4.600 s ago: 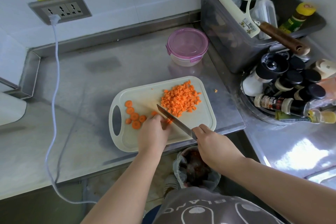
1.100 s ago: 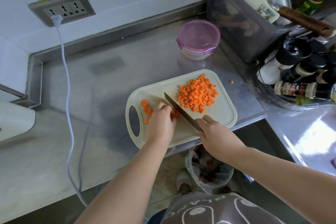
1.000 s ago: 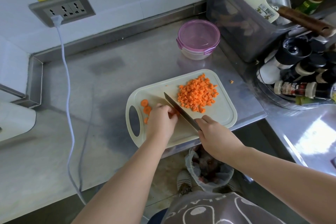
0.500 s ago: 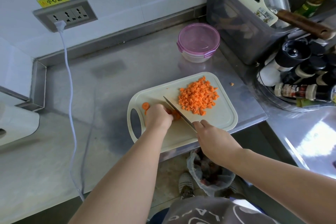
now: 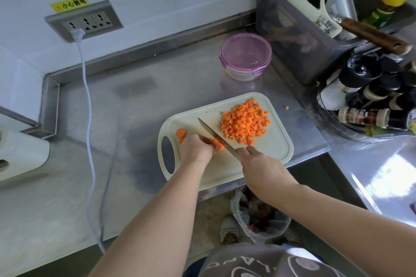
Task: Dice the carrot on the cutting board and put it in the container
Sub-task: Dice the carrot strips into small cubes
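the purple-lidded container [image 5: 245,55] sits closed on the counter [image 5: 135,101] behind the cutting board [image 5: 276,153]. the grey bin [image 5: 292,36] beside it holds a squeegee [image 5: 301,7] and a wooden handle [image 5: 371,35]. diced carrot [image 5: 245,123] is heaped on the board's right half. your left hand [image 5: 195,149] curls over the carrot slices [image 5: 218,144], and your right hand [image 5: 258,164] grips the knife [image 5: 216,136], blade against them. fewer loose slices lie near the board's handle hole than seconds ago.

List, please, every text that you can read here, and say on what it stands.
"小心触电": yellow sticker above the wall socket.
Spice bottle label: too blurred.
Squeegee label: too small.
Garment print: partly hidden, unreadable.
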Demonstrator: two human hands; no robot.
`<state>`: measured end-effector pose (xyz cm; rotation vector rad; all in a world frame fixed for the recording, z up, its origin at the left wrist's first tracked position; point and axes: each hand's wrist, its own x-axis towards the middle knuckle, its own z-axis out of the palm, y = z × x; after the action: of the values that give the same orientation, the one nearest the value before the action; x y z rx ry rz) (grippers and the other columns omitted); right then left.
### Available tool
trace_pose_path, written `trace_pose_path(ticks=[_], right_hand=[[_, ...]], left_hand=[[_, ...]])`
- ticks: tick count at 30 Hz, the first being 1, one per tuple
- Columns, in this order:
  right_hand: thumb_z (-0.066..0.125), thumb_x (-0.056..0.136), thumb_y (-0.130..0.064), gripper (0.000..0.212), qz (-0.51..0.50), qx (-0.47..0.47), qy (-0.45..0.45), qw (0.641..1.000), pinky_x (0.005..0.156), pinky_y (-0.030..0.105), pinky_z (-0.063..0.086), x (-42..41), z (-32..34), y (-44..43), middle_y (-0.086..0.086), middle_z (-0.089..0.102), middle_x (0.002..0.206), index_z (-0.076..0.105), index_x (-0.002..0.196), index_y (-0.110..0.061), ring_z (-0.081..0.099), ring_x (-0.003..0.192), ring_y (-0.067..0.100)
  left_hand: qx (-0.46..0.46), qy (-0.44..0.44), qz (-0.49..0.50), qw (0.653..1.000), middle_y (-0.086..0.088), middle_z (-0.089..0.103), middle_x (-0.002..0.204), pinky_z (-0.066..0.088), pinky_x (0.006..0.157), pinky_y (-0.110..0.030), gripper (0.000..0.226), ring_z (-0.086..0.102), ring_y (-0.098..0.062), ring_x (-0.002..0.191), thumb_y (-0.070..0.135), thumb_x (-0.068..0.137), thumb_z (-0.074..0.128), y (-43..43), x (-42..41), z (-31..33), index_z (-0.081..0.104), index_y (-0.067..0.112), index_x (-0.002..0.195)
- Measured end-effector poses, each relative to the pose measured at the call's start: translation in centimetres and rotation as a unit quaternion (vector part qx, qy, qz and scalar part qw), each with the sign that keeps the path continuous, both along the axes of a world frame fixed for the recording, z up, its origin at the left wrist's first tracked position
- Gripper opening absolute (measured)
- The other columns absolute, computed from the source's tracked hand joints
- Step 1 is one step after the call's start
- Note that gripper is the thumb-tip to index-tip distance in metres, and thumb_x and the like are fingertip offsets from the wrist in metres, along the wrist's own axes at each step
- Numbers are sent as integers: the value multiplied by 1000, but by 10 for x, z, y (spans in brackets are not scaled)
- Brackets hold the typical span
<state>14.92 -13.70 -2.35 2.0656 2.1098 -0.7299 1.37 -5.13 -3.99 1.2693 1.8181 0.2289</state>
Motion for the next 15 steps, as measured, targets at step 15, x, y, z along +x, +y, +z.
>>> trace_pose_path(ticks=[15], right_hand=[[47, 89, -1, 39, 0, -18, 2, 1000, 68, 38, 56, -7, 4, -3, 1, 47, 109, 40, 126, -14, 61, 79, 24]], left_hand=[[3, -13, 15, 1000, -6, 70, 99, 44, 73, -29, 28, 63, -24, 95, 25, 80, 74, -2, 0, 1, 67, 11, 104]])
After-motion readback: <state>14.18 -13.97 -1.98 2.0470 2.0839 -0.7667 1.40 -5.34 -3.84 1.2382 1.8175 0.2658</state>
